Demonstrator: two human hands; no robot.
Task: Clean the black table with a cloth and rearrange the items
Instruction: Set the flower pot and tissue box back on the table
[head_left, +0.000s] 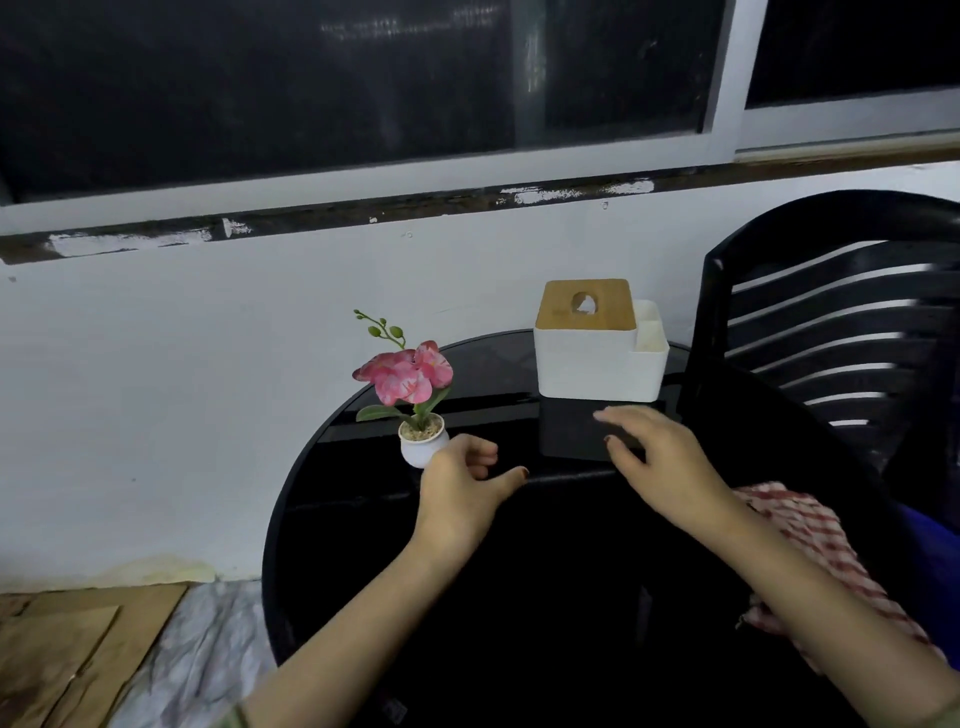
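Note:
A round black glossy table (519, 597) fills the middle of the head view. At its far left edge stands a small white pot with a pink artificial orchid (422, 446). My left hand (462, 493) rests right beside the pot, fingers loosely curled against its right side and thumb pointing away, gripping nothing. A white tissue box with a wooden lid (597, 358) stands at the table's back. My right hand (660, 457) hovers just in front of that box with its fingers spread and empty. A red-and-white checked cloth (815, 545) lies at the table's right edge, partly under my right forearm.
A black plastic slatted chair (831, 322) stands close against the table's right side. A white wall with dark windows rises right behind the table. Brown cardboard (78, 649) and crumpled plastic sheeting (208, 654) cover the floor at the lower left.

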